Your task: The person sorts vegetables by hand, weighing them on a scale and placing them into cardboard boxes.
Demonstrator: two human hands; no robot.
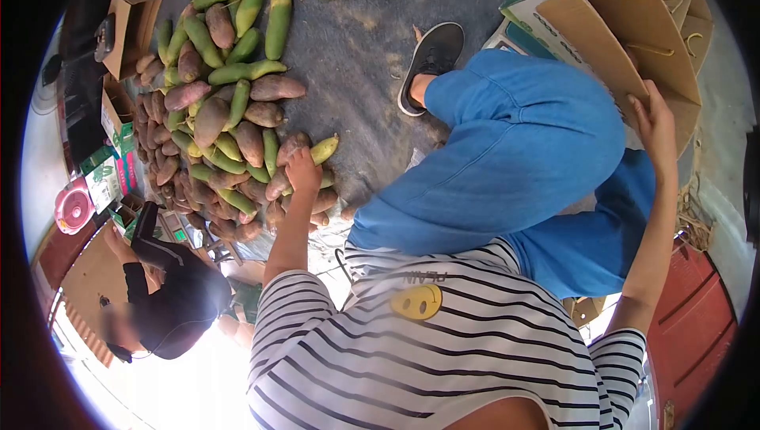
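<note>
My left hand (303, 170) is at the right edge of a heap of produce, its fingers closed round a reddish-brown tuber (293, 146). Right beside that hand lies a yellow-green, cucumber-shaped vegetable (324, 150). More brown tubers (211, 121) and long green vegetables (278, 20) are piled to the left and above. Over at the right, my right hand (655, 119) grips the edge of an open cardboard box (625, 22) with green printing outside and yellow cord handles. The inside of the box is only partly visible.
Dark sheeting (348, 58) covers the ground. A black shoe (440, 46) stands between heap and box. At the lower left is another person (178, 295) in dark clothes, near a pink round object (74, 206) and smaller cartons (117, 113). A red panel (701, 327) stands lower right.
</note>
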